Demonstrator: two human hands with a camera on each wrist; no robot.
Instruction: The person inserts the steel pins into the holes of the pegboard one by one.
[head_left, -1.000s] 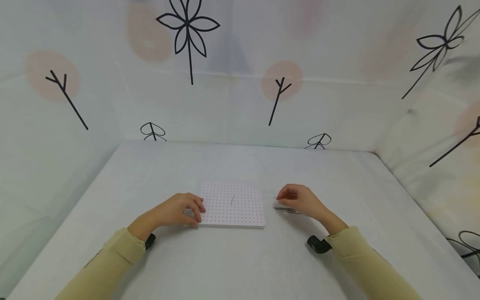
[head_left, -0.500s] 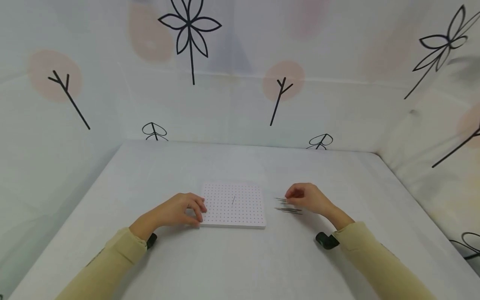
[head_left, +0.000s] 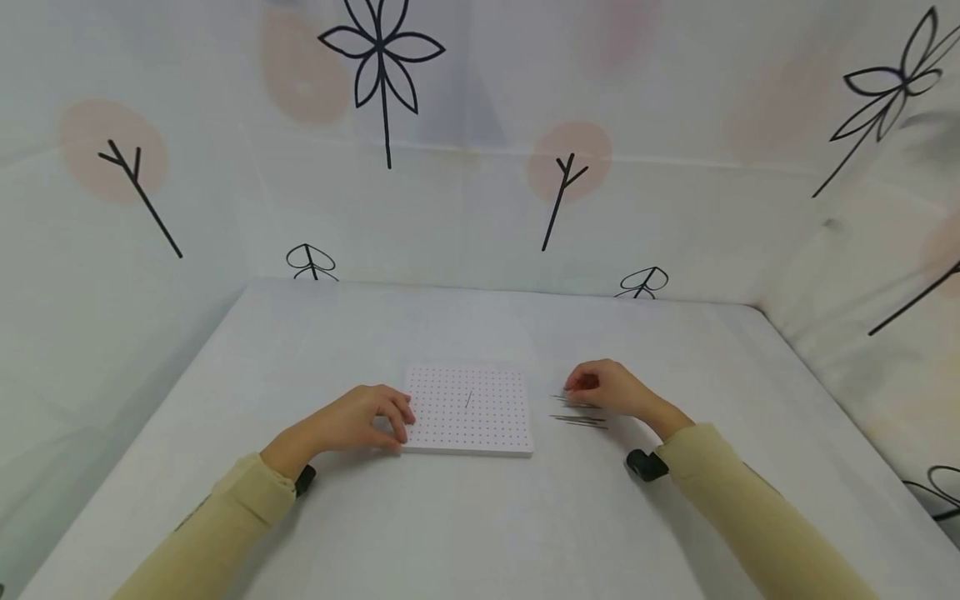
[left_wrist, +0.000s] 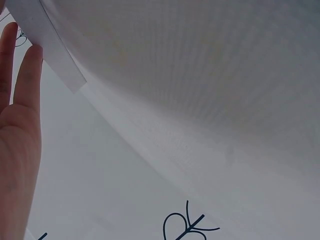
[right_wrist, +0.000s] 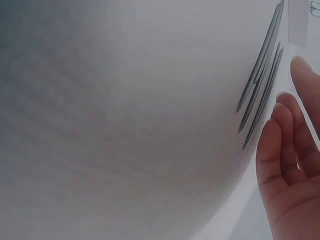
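A white pegboard (head_left: 465,429) with rows of small holes lies flat on the table. One thin dark needle-like rod (head_left: 469,400) stands tilted in it near the middle. My left hand (head_left: 367,418) rests at the board's left edge, fingers on its side and thumb near the front corner; in the left wrist view two fairly straight fingers (left_wrist: 29,75) meet the edge. To the right lie several thin, pointed grey metal rods (head_left: 579,419). My right hand (head_left: 611,390) is low over the farther rods, thumb and fingers apart in the right wrist view, with no rod visible between them.
The white table (head_left: 465,525) extends around the board. Patterned white cloth walls (head_left: 465,208) stand at the back and sides. A dark wrist-worn device (head_left: 645,465) shows beneath the right sleeve (head_left: 720,483).
My right hand has moved right, then slightly back left and farther away over the rods; a rod seen at its fingertips earlier is no longer visible there. My left hand keeps its place.
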